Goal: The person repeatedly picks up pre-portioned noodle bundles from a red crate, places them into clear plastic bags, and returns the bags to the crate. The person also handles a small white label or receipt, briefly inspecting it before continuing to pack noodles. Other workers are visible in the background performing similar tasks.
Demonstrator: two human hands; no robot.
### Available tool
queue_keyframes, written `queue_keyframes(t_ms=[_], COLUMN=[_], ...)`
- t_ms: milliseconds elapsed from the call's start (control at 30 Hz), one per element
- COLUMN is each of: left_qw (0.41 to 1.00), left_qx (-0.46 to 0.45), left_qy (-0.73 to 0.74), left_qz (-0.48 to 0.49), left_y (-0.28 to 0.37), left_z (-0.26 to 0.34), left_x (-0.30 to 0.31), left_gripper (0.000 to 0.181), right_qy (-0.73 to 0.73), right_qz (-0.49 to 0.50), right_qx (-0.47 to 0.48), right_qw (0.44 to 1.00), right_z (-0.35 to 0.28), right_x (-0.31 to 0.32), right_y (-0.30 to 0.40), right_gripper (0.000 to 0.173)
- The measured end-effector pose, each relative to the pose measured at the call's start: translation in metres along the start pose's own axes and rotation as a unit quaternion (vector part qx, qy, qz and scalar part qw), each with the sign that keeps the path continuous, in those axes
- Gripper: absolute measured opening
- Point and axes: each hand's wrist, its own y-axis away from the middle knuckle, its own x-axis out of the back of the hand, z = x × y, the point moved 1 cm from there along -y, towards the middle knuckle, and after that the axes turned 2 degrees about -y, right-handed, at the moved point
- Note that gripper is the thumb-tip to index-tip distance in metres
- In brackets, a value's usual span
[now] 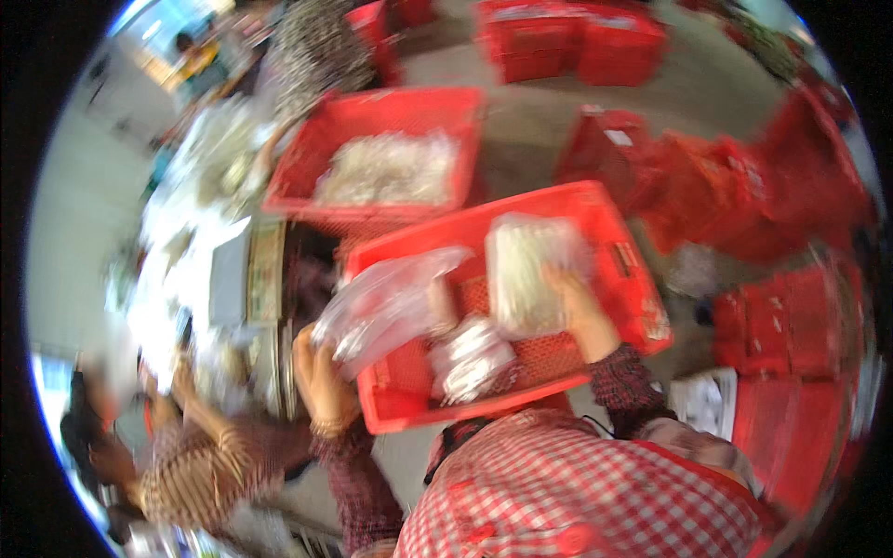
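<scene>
My left hand (323, 380) is at the left side of a red plastic crate (411, 411), its fingers pinching the end of a clear plastic bag (387, 300). The bag stretches over the crate's left part. My right hand (584, 314) grips the right side of a pale, clear-wrapped package (520, 272), its fingers on top; motion blur hides what the package holds. Between my hands, a shiny plastic-wrapped bundle (476, 359) lies on the crate's floor. A pinkish-beige item (439, 307) is partly covered by the bag.
Another red crate (391, 108) with bagged pale goods adjoins the far side. At left, co-workers' hands (183, 380) work along a brightly lit table (164, 293). Stacked red crates (781, 328) stand at right, below red sacks (704, 181). More red crates (572, 42) are farther back.
</scene>
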Motion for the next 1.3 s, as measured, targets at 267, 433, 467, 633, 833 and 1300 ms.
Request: queue_keyframes(t_ms=[267, 433, 467, 633, 833, 1300], left_qw=[0.963, 0.964, 0.946, 0.821, 0.917, 0.925], left_qx=[0.019, -0.131, -0.203, -0.458, -0.156, -0.192], left_qy=[0.075, -0.079, -0.157, -0.325, -0.244, -0.323], left_qz=[-0.259, -0.216, -0.197, -0.1, -0.275, -0.061], left_y=[0.008, 0.026, 0.028, 0.042, 0.094, 0.078], left_z=[-0.011, 0.025, 0.022, -0.004, -0.012, 0.031], left_x=[-0.043, -0.061, -0.059, -0.021, -0.06, -0.032], left_gripper=[0.009, 0.013, 0.013, 0.034, 0.024, 0.004], right_qy=[0.193, 0.223, 0.273, 0.216, -0.224, -0.131], right_qz=[-0.566, -0.474, -0.455, -0.268, -0.069, 0.055], right_qx=[0.021, 0.062, 0.06, -0.038, -0.061, -0.03], right_qw=[0.801, 0.85, 0.846, 0.938, 0.97, 0.989], right_z=[0.036, 0.059, 0.056, 0.054, 0.122, 0.129], right_x=[-0.078, -0.078, -0.075, -0.068, -0.039, -0.061], right_y=[0.022, 0.013, 0.01, -0.002, -0.031, -0.031], right_gripper=[0.077, 0.076, 0.075, 0.054, 0.034, 0.027])
